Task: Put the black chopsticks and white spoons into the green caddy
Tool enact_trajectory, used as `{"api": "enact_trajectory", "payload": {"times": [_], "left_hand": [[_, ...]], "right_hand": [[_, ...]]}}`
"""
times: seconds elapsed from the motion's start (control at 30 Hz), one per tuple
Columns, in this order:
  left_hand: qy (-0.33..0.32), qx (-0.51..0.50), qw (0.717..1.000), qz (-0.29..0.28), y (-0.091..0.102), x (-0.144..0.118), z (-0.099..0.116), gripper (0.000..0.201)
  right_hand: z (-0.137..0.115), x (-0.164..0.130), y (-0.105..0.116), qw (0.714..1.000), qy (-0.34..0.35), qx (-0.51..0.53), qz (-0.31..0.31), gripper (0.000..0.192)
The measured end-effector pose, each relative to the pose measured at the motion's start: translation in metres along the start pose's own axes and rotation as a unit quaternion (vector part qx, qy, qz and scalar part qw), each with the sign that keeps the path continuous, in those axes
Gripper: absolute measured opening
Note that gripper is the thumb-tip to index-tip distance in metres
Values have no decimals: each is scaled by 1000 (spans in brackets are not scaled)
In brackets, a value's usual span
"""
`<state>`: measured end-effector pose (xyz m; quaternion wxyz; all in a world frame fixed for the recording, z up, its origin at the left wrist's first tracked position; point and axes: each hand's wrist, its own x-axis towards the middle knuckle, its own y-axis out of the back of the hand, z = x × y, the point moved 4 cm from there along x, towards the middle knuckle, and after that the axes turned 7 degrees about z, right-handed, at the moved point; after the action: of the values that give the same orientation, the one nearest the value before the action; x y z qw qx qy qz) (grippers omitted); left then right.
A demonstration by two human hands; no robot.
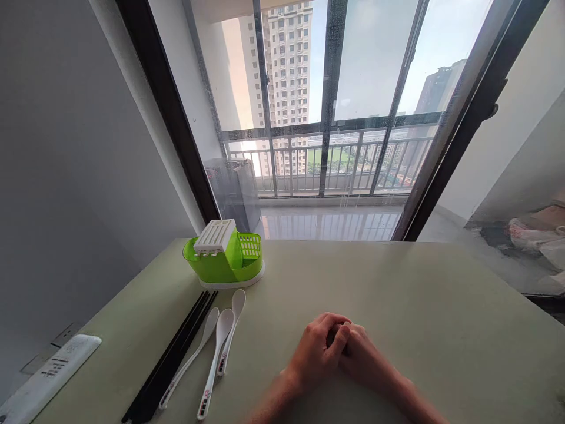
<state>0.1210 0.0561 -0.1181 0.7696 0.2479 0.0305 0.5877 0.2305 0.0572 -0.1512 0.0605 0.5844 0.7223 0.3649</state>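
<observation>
In the head view my left hand and my right hand are clasped together above the pale table. Both have their fingers folded against each other, and no object shows between them. To their left lie three white spoons with printed handle ends. Alongside the spoons is a bundle of black chopsticks, placed at a slant. Beyond these stands a bright green utensil caddy with a white slotted top and a white base. Neither hand touches the spoons, chopsticks or caddy.
A long white power strip or similar bar lies at the table's left edge, by the grey wall. Past the far edge, a dark-framed glass door faces a balcony. Bags sit on the floor at right.
</observation>
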Motion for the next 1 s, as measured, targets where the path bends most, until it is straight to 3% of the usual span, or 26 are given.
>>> {"api": "enact_trajectory", "payload": {"times": [1.0], "left_hand": [[-1,6,1000,-2,0,-1,2,37]], "right_hand": [[1,0,-1,1000,4,4,-1,20]]}}
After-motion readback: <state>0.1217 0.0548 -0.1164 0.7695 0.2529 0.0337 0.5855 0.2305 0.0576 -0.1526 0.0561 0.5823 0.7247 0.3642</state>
